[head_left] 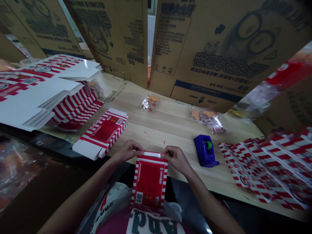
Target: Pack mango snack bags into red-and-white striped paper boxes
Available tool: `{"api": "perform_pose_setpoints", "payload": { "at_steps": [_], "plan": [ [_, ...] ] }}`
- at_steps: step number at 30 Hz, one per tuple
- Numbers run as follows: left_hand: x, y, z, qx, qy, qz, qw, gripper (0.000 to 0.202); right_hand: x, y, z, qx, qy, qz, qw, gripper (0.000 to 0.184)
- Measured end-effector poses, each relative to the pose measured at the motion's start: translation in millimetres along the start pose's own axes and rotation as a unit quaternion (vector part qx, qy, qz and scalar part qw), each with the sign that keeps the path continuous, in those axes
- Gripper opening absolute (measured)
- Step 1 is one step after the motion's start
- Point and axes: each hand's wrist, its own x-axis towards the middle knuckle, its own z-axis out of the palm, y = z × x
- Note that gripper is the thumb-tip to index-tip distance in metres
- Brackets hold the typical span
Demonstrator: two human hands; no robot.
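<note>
A red and white striped carton (149, 180) stands against my body at the table's front edge, its printed red panel facing up. My left hand (130, 150) pinches the far left corner of its end flap. At the far right corner, my right hand (175, 158) pinches the same edge, thumb and forefinger together. A shiny patch by the right fingertips looks like clear tape, though I cannot be sure. To the right of my hand sits a blue tape dispenser (204, 152) with a green core. Left of my hands lies a small stack of flat striped cartons (104, 130).
Large stacks of flat cartons (60, 86) cover the left side, and several striped cartons (270, 169) lean at the right. Clear packets (150, 103) and more packets (209, 118) lie on the wooden table (156, 125). Tall cardboard boxes (207, 55) wall off the back.
</note>
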Motion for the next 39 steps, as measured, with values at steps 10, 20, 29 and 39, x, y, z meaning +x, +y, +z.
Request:
{"api": "perform_pose_setpoints", "payload": {
  "at_steps": [10, 20, 29, 39],
  "plan": [
    [-16.2, -10.2, 14.3, 0.07, 0.007, 0.114, 0.991, 0.021, -32.5, 10.5, 12.1, -0.039, 0.075, -0.142, 0.986, 0.007],
    [-9.5, -32.0, 64.9, -0.12, 0.171, 0.053, 0.976, 0.019, -64.3, 40.2, -12.5, -0.032, 0.236, -0.1, 0.966, 0.034],
    [-5.0, -26.1, 75.6, -0.117, 0.141, 0.028, 0.983, 0.022, -92.6, 101.6, -145.4, -0.056, 0.456, 0.074, 0.885, 0.029],
    [-11.0, -13.8, 78.5, -0.148, 0.162, -0.044, 0.975, 0.033, -98.7, 107.4, -112.3, 0.122, 0.529, 0.034, 0.839, 0.032]
  ]
}}
